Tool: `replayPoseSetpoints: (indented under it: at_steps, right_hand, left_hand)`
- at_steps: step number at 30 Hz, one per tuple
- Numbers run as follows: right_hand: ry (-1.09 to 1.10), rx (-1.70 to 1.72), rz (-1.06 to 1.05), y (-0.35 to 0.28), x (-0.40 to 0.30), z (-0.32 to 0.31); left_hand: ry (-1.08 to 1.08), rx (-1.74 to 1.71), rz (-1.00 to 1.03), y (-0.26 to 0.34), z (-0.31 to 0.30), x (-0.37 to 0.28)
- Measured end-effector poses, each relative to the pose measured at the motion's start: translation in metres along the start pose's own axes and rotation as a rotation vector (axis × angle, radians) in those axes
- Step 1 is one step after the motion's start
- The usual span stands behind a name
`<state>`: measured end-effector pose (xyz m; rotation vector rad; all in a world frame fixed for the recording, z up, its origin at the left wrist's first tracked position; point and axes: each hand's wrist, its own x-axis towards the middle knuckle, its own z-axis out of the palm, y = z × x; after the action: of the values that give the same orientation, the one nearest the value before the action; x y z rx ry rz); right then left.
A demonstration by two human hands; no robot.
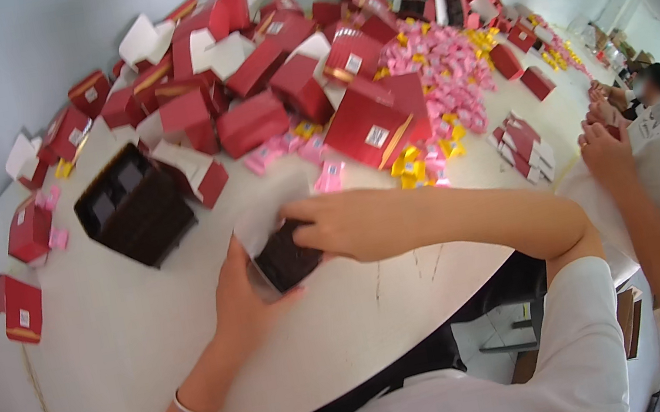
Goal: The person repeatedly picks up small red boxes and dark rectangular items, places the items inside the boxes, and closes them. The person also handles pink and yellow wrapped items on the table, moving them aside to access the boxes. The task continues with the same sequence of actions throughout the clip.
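Note:
My left hand (243, 297) supports a small carton from the side, its pale flap (255, 222) standing up and blurred. A dark plastic tray (286, 260) sits at the carton's opening. The fingers of my right hand (340, 224) are closed on the tray's upper right edge. Whether the tray is moving in or out, I cannot tell. Left of my hands, a stack of dark brown trays (135, 207) rests on the white table, close to a red carton with its white flap raised (192, 174).
A heap of red cartons (252, 123) lines the wall side. Pink wrapped pieces (446, 73) and yellow ones (409, 169) lie among them. Flattened red-white cartons (521, 146) lie to the right. Co-workers' hands (608, 147) are at the right table edge. Two red cartons (24, 313) stand far left.

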<state>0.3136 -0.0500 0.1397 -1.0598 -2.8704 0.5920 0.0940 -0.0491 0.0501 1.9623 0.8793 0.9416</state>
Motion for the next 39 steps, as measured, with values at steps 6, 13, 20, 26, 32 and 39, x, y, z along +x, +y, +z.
replayPoseSetpoints:
  at_steps: [6,13,20,26,32,39]
  right_hand:
    - [0.222,-0.381,-0.111,0.007,-0.022,0.004]
    - [0.340,-0.186,-0.195,0.032,-0.024,0.037]
    - [0.264,-0.422,-0.169,0.018,-0.021,0.052]
    - [-0.070,0.039,-0.129,-0.023,-0.042,0.009]
    - [0.466,-0.212,0.253,0.028,-0.114,-0.105]
    - [0.562,-0.980,0.362,0.099,-0.100,-0.068]
  left_hand:
    - [0.014,-0.044,-0.060,0.004,0.002,0.002]
    - [0.019,-0.068,-0.077,-0.002,0.005,-0.001]
    - [-0.006,-0.017,-0.116,-0.008,0.003,-0.004]
    - [0.086,-0.592,-0.021,-0.024,0.002,0.007]
    - [0.093,-0.355,-0.011,-0.015,-0.003,0.002]
    - [0.020,-0.276,-0.011,-0.016,0.000,0.001]
